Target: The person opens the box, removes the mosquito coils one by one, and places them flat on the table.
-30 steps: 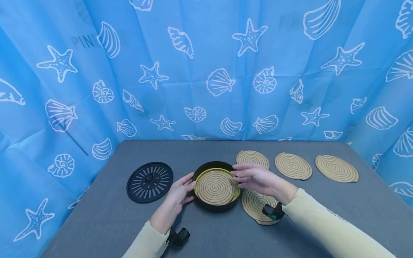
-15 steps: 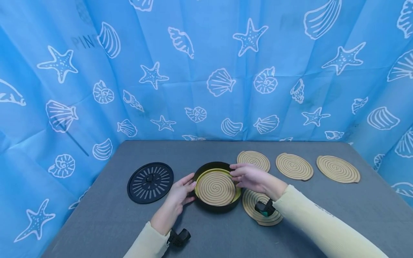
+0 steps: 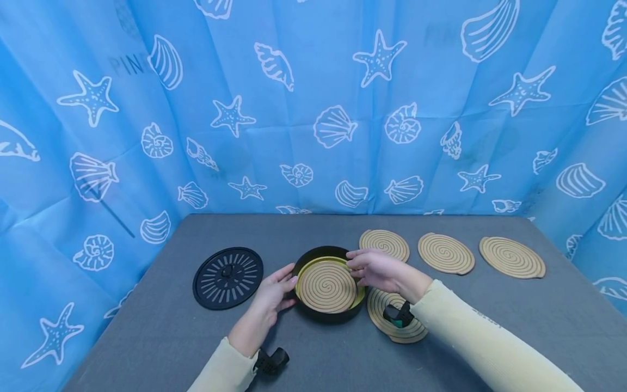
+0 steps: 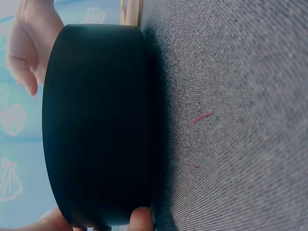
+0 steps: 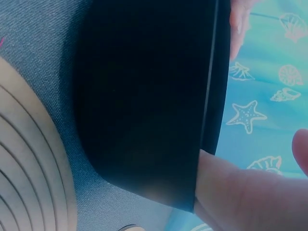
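A round black mosquito coil holder [image 3: 329, 317] with a yellow inner ring [image 3: 361, 296] stands mid-table. Inside lies a tan spiral mosquito coil [image 3: 327, 286]. My left hand [image 3: 274, 291] grips the holder's left side, its thumb near the rim and other fingers against the wall. Over the right rim reaches my right hand [image 3: 379, 272], fingers loosely extended and fingertips inside the holder. In the right wrist view a finger [image 5: 226, 178] crosses the rim, while the thumb [image 5: 302, 147] stays apart. The left wrist view shows the holder's black side wall [image 4: 96, 125].
A slotted black lid [image 3: 228, 278] lies to the left. Several more coils rest on the grey table [image 3: 161, 337]: one [image 3: 399, 318] under the right wrist, others along the back right, such as the far right coil [image 3: 511, 257]. A blue curtain [image 3: 303, 109] hangs behind.
My right hand has shifted slightly left, bringing its fingertips further over the holder's right rim. The left hand, holder and coils look unmoved.
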A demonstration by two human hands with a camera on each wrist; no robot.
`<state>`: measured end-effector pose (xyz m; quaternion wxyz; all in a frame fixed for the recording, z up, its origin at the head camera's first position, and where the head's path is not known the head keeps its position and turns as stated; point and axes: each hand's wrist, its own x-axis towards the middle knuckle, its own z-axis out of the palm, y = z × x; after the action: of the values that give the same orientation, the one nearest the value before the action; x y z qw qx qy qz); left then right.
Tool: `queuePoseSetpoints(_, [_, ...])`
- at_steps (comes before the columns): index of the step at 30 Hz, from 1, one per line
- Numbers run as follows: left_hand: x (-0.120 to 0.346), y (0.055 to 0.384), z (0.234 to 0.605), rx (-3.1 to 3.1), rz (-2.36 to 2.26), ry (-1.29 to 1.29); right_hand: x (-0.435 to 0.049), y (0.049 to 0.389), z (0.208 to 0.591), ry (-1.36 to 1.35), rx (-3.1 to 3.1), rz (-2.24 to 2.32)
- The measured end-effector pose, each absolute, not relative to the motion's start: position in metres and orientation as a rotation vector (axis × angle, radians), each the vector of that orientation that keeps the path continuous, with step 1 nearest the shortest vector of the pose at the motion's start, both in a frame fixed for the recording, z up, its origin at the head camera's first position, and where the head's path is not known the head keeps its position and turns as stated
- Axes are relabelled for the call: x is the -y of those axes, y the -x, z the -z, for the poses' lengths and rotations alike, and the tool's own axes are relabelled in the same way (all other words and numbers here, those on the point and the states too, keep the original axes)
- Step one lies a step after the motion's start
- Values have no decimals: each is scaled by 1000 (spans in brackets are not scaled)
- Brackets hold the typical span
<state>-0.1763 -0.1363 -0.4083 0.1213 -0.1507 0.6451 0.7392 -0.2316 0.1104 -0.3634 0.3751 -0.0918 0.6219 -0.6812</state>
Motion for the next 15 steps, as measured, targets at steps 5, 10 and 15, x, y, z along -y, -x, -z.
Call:
queuePoseSetpoints(5, [137, 178, 412, -1890, -2161, 451, -109, 232, 365, 225, -1599, 1738])
queuePoseSetpoints(10, [136, 177, 412, -1886, -2172, 451, -105, 232, 365, 205, -1618, 1726])
queuePoseSetpoints(15, [136, 176, 411, -1889, -2177, 433, -104, 233, 365, 209, -1617, 1714])
